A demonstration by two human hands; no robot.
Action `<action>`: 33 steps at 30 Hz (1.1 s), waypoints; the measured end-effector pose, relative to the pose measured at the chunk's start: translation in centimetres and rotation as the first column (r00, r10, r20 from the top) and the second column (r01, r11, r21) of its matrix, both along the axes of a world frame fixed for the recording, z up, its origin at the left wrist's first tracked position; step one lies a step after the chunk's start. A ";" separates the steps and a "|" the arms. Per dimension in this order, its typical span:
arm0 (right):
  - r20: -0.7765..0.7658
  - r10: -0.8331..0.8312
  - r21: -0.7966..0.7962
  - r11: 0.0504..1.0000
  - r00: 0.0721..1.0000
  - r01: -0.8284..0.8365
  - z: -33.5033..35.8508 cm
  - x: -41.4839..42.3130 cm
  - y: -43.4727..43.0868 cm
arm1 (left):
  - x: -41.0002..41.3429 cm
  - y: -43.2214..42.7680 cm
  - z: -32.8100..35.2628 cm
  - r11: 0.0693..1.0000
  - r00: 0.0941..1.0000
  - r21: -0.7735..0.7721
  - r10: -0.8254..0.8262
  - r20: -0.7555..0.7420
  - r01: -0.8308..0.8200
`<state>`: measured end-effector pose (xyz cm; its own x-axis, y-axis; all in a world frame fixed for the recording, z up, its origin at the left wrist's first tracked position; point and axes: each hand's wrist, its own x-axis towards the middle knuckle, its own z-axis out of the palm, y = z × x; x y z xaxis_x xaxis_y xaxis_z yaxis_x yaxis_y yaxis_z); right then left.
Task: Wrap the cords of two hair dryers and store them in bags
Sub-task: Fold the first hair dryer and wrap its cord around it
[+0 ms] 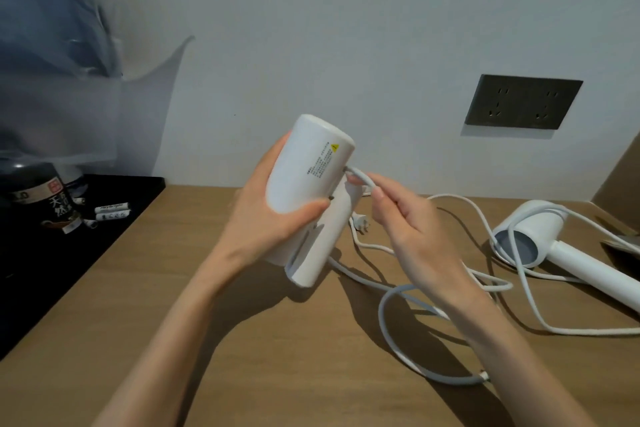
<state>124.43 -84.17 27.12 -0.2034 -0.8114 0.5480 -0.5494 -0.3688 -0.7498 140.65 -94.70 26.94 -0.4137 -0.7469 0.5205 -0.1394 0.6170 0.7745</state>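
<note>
Two white hair dryers are in view: my left hand [273, 215] wraps around the barrel of the folded hair dryer [306, 198], lifted above the wooden table [214, 305], thumb across the front. My right hand [412, 229] pinches its white cord [398, 333] between thumb and fingertips right where it leaves the dryer, wrist angled inward. The second hair dryer [554, 243] lies on the table to my right, cord looped over it.

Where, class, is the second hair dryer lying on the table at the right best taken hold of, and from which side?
Probably by its handle, coming from above. The second hair dryer lies on its side on the table, and the long straight handle points out to the right, clear of the head. Its cord loops over the head, so a grip there would catch the loops.
</note>
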 end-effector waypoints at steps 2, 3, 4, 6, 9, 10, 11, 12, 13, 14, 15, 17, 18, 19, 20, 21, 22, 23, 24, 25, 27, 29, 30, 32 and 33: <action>-0.059 -0.021 -0.025 0.999 0.998 0.020 -0.3 0.6 -0.3 | -0.8 0.3 -0.4 0.999 0.995 0.028 0.038 -0.090 -0.036; -0.118 -0.061 -0.041 0.998 0.991 0.057 -0.5 0.7 -0.5 | -1.3 0.5 -0.6 0.997 0.990 0.058 0.050 -0.132 -0.043; -0.171 -0.105 -0.047 0.994 0.980 0.098 -0.7 0.7 -0.6 | -1.7 0.9 -0.7 0.995 0.983 0.091 0.061 -0.173 -0.045; -0.253 -0.171 -0.032 0.985 0.952 0.168 -1.1 0.6 -0.8 | -2.4 1.3 -1.0 0.987 0.962 0.161 0.065 -0.266 -0.022; -0.295 -0.155 -0.016 0.987 0.943 0.157 -1.6 0.8 -0.9 | -2.8 1.7 -1.4 0.963 0.917 0.260 0.046 -0.396 0.064; -0.306 -0.143 -0.005 0.989 0.941 0.148 -1.8 0.9 -0.9 | -2.9 1.7 -1.6 0.950 0.904 0.301 0.054 -0.423 0.084; -0.314 -0.122 0.019 0.991 0.942 0.134 -1.9 1.1 -1.0 | -2.9 1.8 -1.7 0.935 0.892 0.340 0.067 -0.446 0.100; -0.317 -0.089 0.053 0.992 0.944 0.112 -2.0 1.2 -1.0 | -2.8 1.8 -1.8 0.922 0.884 0.370 0.079 -0.461 0.111; -0.315 -0.055 0.080 0.993 0.947 0.084 -2.1 1.3 -1.0 | -2.8 1.7 -1.8 0.914 0.879 0.387 0.085 -0.469 0.119; -0.315 -0.029 0.097 0.993 0.949 0.063 -2.2 1.4 -0.9 | -2.7 1.7 -1.8 0.910 0.876 0.396 0.085 -0.474 0.126; -0.318 -0.016 0.104 0.993 0.948 0.052 -2.1 1.4 -0.8 | -2.7 1.6 -1.7 0.905 0.874 0.402 0.080 -0.480 0.138; -0.334 -0.034 0.082 0.995 0.942 0.065 -2.0 1.0 -0.8 | -2.6 1.5 -1.5 0.885 0.859 0.417 0.039 -0.510 0.207; -0.344 -0.055 0.053 0.996 0.937 0.078 -2.0 0.7 -0.8 | -2.5 1.4 -1.4 0.869 0.851 0.423 0.004 -0.524 0.257; -0.359 -0.078 0.021 0.996 0.930 0.092 -2.0 0.4 -0.7 | -2.4 1.2 -1.2 0.856 0.852 0.428 -0.026 -0.523 0.289; -0.383 -0.103 -0.008 0.994 0.918 0.108 -2.0 0.1 -0.7 | -2.3 1.0 -1.0 0.853 0.859 0.431 -0.040 -0.510 0.295; -0.419 -0.127 -0.030 0.991 0.899 0.127 -2.1 -0.1 -0.6 | -2.1 0.8 -0.8 0.857 0.867 0.431 -0.036 -0.497 0.283; -0.464 -0.147 -0.048 0.989 0.873 0.141 -2.2 -0.3 -0.5 | -1.8 0.5 -0.7 0.868 0.871 0.428 -0.012 -0.491 0.253; -0.508 -0.162 -0.064 0.987 0.846 0.151 -2.2 -0.5 -0.5 | -1.4 0.2 -0.4 0.881 0.871 0.422 0.021 -0.490 0.216; -0.542 -0.168 -0.072 0.985 0.823 0.154 -2.3 -0.7 -0.6 | -0.9 -0.1 -0.3 0.895 0.875 0.408 0.045 -0.482 0.179; -0.563 -0.164 -0.072 0.986 0.810 0.150 -2.4 -1.0 -0.6 | -0.5 -0.3 -0.2 0.912 0.890 0.386 0.055 -0.453 0.140; -0.606 -0.141 -0.057 0.989 0.783 0.134 -2.5 -1.5 -0.6 | 0.3 -0.6 -0.1 0.942 0.947 0.329 0.046 -0.318 0.065; -0.666 -0.126 -0.042 0.990 0.736 0.132 -2.7 -1.8 -0.5 | 0.7 -0.8 -0.2 0.952 0.985 0.301 -0.005 -0.173 0.058; -0.694 -0.124 -0.033 0.990 0.709 0.140 -2.7 -2.0 -0.4 | 0.7 -0.8 -0.3 0.949 0.992 0.307 -0.033 -0.122 0.069; -0.733 -0.124 -0.015 0.986 0.668 0.167 -2.7 -2.2 -0.5 | 0.5 -0.7 -0.6 0.951 0.998 0.303 -0.055 -0.039 0.065; -0.743 -0.127 -0.008 0.983 0.657 0.181 -2.8 -2.3 -0.6 | 0.2 -0.7 -0.9 0.955 0.999 0.294 -0.045 -0.016 0.048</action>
